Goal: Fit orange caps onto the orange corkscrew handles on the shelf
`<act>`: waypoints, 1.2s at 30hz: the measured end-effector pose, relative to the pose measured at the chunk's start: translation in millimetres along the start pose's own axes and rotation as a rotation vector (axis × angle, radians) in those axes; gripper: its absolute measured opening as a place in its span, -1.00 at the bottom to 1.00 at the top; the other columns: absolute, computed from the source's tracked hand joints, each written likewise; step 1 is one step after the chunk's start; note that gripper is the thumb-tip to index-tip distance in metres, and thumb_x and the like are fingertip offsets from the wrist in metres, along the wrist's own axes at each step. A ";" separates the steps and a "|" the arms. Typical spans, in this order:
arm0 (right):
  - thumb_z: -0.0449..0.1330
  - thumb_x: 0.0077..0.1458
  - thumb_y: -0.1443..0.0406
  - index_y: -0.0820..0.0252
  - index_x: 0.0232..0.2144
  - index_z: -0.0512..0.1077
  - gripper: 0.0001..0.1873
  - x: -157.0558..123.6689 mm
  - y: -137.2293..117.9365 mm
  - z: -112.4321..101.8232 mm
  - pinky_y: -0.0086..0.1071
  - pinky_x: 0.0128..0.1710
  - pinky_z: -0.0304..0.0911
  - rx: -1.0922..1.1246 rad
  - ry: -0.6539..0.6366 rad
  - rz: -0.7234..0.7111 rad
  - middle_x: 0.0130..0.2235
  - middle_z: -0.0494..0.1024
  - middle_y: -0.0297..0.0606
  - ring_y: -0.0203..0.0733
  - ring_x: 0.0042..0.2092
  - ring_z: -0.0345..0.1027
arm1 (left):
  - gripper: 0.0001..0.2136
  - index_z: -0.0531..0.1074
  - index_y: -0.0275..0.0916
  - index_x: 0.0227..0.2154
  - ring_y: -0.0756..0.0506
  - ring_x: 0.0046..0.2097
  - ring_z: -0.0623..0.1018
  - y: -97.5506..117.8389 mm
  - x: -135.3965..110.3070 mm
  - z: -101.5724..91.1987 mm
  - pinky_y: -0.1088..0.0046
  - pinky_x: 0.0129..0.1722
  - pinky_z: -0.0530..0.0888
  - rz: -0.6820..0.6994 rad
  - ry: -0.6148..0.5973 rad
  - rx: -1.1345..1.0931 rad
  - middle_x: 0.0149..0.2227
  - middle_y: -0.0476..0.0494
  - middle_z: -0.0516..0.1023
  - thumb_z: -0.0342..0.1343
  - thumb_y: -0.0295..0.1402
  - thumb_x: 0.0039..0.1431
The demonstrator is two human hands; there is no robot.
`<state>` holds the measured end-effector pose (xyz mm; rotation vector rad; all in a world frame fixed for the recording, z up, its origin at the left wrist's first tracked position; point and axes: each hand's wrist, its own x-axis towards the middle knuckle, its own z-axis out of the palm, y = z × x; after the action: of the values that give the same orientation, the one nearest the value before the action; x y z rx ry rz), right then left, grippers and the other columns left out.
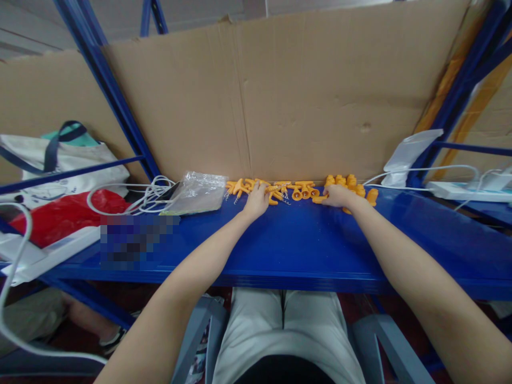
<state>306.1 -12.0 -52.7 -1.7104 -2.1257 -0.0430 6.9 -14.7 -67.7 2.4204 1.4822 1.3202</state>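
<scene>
At the back of the blue table lies a row of orange corkscrews [239, 188] with T-shaped handles and metal spirals. My left hand [257, 201] reaches into this row, its fingers closed on an orange corkscrew [273, 201] that they partly cover. Right of the row, several hollow orange pieces [306, 193] face me with their round open ends. My right hand [338, 196] has its fingertips closed on an orange sleeve [319, 200] lying low at the table top. Behind and beside that hand stand several upright orange sleeves [351, 181], partly hidden by it.
A clear plastic bag [200, 192] and coiled white cables [154, 193] lie left of the corkscrews. Cardboard [304, 96] walls off the back of the blue table [280, 250]. A power strip [468, 191] sits at right; a red bag [76, 213] and a cloth bag [68, 165] lie at left.
</scene>
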 end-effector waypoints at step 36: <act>0.30 -0.06 0.41 0.19 -0.22 0.43 -0.71 -8.7 -52.9 -2.0 -0.20 -0.09 0.42 0.308 0.089 -0.180 -0.15 0.60 -0.14 -0.09 -0.16 0.52 | -0.72 0.57 -0.31 -0.08 -0.16 0.01 0.56 8.4 -2.8 -7.0 0.27 0.11 0.45 0.036 -0.093 0.112 -0.07 -0.25 0.62 0.17 -0.53 0.13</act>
<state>258.2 -33.6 -41.7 -1.3168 -2.0887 0.1470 7.8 -24.1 -61.7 2.5496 1.5349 1.1425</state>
